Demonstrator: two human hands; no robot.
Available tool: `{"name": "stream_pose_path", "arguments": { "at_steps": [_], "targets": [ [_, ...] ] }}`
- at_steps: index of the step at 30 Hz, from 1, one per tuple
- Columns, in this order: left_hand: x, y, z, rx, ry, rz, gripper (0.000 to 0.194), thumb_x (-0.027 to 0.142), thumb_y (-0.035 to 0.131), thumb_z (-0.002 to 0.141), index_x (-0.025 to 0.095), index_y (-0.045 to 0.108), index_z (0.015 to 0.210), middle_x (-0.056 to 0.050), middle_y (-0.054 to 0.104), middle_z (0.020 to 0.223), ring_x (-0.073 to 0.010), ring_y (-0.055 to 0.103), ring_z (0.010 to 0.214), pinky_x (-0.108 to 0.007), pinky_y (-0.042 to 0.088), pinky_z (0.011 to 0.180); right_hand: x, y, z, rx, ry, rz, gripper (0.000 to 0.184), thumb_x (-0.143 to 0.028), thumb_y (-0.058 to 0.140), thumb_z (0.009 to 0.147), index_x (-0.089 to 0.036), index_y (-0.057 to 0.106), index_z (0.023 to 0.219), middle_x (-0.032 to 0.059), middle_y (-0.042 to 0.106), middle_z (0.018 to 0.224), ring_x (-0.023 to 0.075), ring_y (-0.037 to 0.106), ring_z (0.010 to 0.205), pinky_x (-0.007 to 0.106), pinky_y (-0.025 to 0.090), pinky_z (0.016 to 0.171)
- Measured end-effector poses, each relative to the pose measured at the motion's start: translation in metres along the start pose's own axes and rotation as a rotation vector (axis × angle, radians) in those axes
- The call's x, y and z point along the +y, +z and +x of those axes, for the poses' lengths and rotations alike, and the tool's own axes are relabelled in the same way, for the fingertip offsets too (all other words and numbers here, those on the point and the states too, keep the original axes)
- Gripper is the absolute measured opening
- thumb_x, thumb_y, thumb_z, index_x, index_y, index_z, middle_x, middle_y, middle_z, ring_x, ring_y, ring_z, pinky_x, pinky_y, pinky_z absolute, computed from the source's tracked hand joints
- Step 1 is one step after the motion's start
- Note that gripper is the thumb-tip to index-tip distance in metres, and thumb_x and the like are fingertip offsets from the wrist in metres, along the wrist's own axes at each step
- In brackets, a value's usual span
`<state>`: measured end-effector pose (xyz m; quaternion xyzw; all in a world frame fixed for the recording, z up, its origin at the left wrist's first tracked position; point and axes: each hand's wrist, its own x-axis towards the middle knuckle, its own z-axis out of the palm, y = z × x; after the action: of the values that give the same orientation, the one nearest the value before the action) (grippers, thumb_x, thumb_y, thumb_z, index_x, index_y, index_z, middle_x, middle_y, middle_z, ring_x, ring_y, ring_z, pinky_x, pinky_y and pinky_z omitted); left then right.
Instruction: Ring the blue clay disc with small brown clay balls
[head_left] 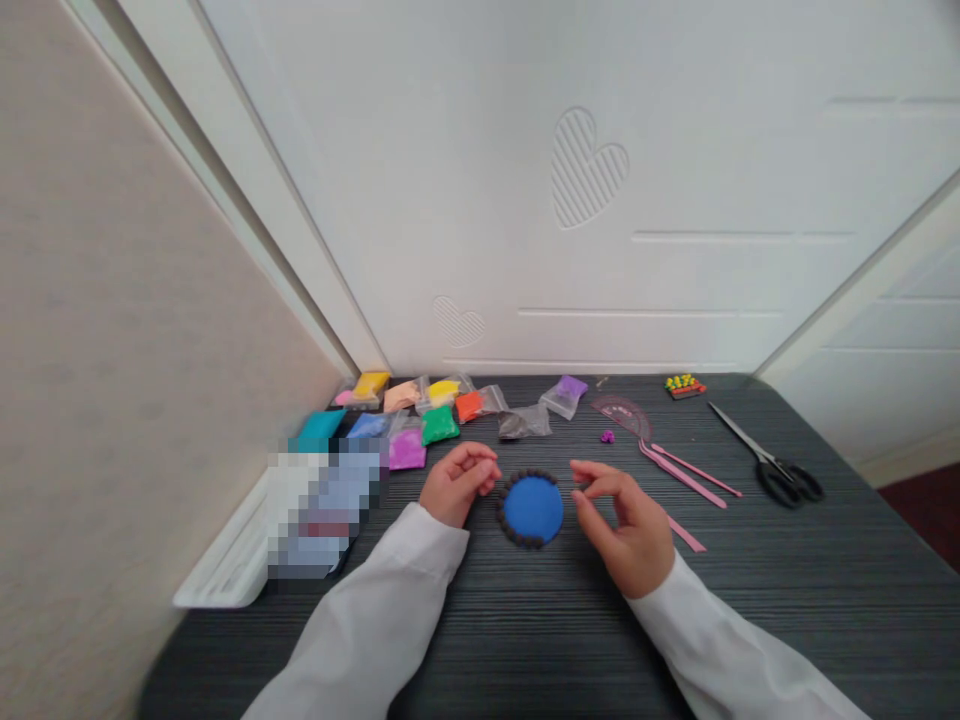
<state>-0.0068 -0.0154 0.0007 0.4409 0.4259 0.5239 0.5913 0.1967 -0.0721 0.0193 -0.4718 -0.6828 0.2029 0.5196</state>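
A flat round blue disc (534,508) lies on the dark table between my hands. Small dark brown balls (504,515) line its rim along the top, left side and bottom; the right rim shows plain blue. Just left of the disc is my left hand (459,484), fingers curled and thumb pressed against them. My right hand (626,525) hovers to the right of the disc, its thumb and index tips brought together in a pinch. Whatever either hand may hold is too small to make out. Neither hand visibly touches the disc.
Behind lie small bags of coloured clay, including green (440,425), orange (470,405) and purple (572,388). Pink tools (686,475), a protractor (624,413), a purple lump (607,437), black scissors (780,475) and a yellow-dotted piece (684,386) are rightward. A white tray (225,545) stands left.
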Motion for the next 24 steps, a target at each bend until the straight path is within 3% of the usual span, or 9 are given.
{"name": "stream_pose_path", "arguments": {
  "at_steps": [2, 6, 8, 11, 14, 18, 21, 24],
  "targets": [
    [-0.002, -0.01, 0.011, 0.097, 0.059, 0.035, 0.021, 0.032, 0.064, 0.061, 0.016, 0.056, 0.071, 0.001, 0.056, 0.054, -0.0083, 0.046, 0.047, -0.021, 0.033, 0.045, 0.012, -0.005, 0.005, -0.004, 0.1, 0.021, 0.005, -0.021, 0.053, 0.074, -0.021, 0.049, 0.077, 0.0037, 0.062, 0.09, 0.0141, 0.059, 0.084, 0.032, 0.046, 0.078],
    [-0.005, -0.016, 0.027, 0.188, 0.143, 0.156, 0.014, 0.028, 0.062, 0.064, 0.018, 0.057, 0.073, 0.002, 0.055, 0.057, -0.0094, 0.046, 0.05, -0.022, 0.034, 0.05, 0.03, -0.014, 0.014, -0.123, 0.248, -0.065, 0.028, -0.032, 0.053, 0.075, -0.022, 0.047, 0.1, -0.0008, 0.064, 0.072, 0.0118, 0.059, 0.063, 0.026, 0.047, 0.063],
    [-0.005, -0.012, 0.032, 0.19, 0.188, 0.25, 0.017, 0.025, 0.065, 0.061, 0.019, 0.06, 0.076, 0.0, 0.058, 0.067, -0.0122, 0.05, 0.061, -0.024, 0.038, 0.059, 0.033, -0.017, 0.018, -0.172, 0.252, -0.158, 0.021, -0.036, 0.047, 0.078, -0.021, 0.052, 0.093, -0.0025, 0.062, 0.064, 0.0105, 0.056, 0.056, 0.024, 0.044, 0.058],
    [-0.003, -0.004, 0.043, 0.111, 0.276, 0.399, 0.031, 0.022, 0.07, 0.055, 0.023, 0.065, 0.085, -0.003, 0.06, 0.092, -0.0192, 0.049, 0.092, -0.029, 0.034, 0.086, 0.034, -0.018, 0.02, -0.213, 0.212, -0.299, 0.027, -0.037, 0.039, 0.082, -0.021, 0.055, 0.068, -0.0032, 0.057, 0.054, 0.0092, 0.052, 0.051, 0.022, 0.04, 0.053],
    [-0.003, 0.001, 0.057, -0.073, 0.392, 0.665, 0.044, 0.024, 0.07, 0.055, 0.026, 0.063, 0.098, -0.004, 0.057, 0.108, -0.0242, 0.04, 0.108, -0.036, 0.019, 0.1, 0.037, -0.013, 0.02, -0.221, 0.166, -0.366, 0.026, -0.038, 0.04, 0.082, -0.02, 0.053, 0.067, -0.0042, 0.052, 0.05, 0.0086, 0.048, 0.046, 0.021, 0.037, 0.047],
    [-0.007, 0.0, 0.071, -0.173, 0.397, 0.782, 0.037, 0.028, 0.069, 0.057, 0.027, 0.065, 0.094, -0.006, 0.059, 0.105, -0.0265, 0.045, 0.104, -0.041, 0.02, 0.099, 0.049, -0.003, 0.021, -0.269, 0.003, -0.441, 0.014, -0.03, 0.046, 0.079, -0.02, 0.055, 0.073, -0.0001, 0.058, 0.065, 0.0123, 0.053, 0.061, 0.024, 0.043, 0.057],
    [-0.007, -0.002, 0.072, -0.153, 0.364, 0.744, 0.027, 0.029, 0.066, 0.061, 0.026, 0.067, 0.087, -0.006, 0.063, 0.097, -0.0247, 0.049, 0.1, -0.038, 0.025, 0.097, 0.057, 0.002, 0.022, -0.302, -0.051, -0.452, 0.013, -0.022, 0.046, 0.078, -0.021, 0.057, 0.085, 0.0036, 0.061, 0.082, 0.0164, 0.053, 0.081, 0.031, 0.044, 0.073],
    [-0.005, -0.003, 0.067, -0.095, 0.315, 0.691, 0.023, 0.031, 0.064, 0.063, 0.024, 0.067, 0.085, -0.005, 0.064, 0.091, -0.0229, 0.053, 0.092, -0.035, 0.033, 0.091, 0.06, 0.003, 0.023, -0.292, -0.065, -0.479, 0.022, -0.018, 0.042, 0.079, -0.019, 0.054, 0.098, 0.0061, 0.061, 0.092, 0.0177, 0.052, 0.088, 0.034, 0.043, 0.078]
  ]
}}
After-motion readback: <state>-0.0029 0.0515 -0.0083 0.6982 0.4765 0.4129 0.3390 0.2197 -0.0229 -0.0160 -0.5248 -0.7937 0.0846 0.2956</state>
